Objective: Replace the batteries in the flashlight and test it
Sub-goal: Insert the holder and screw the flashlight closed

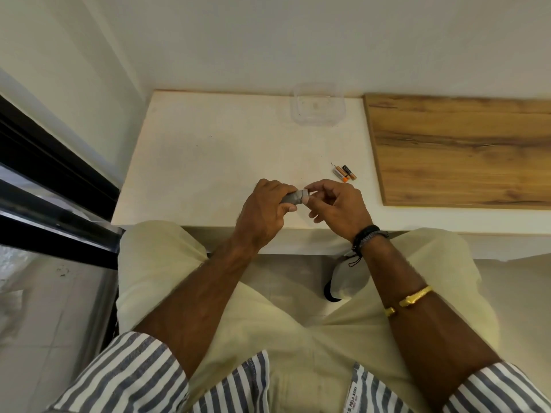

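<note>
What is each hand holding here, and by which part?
Left hand grips the flashlight by its body; right hand pinches its end.

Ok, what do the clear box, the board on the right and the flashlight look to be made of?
The clear box is probably glossy transparent plastic: the table shows through its walls. The board looks like wood or wood-look laminate, matt, with brown grain streaks along it. The flashlight is grey with a dull finish; it could be metal or plastic, but it is too hidden to tell.
</note>
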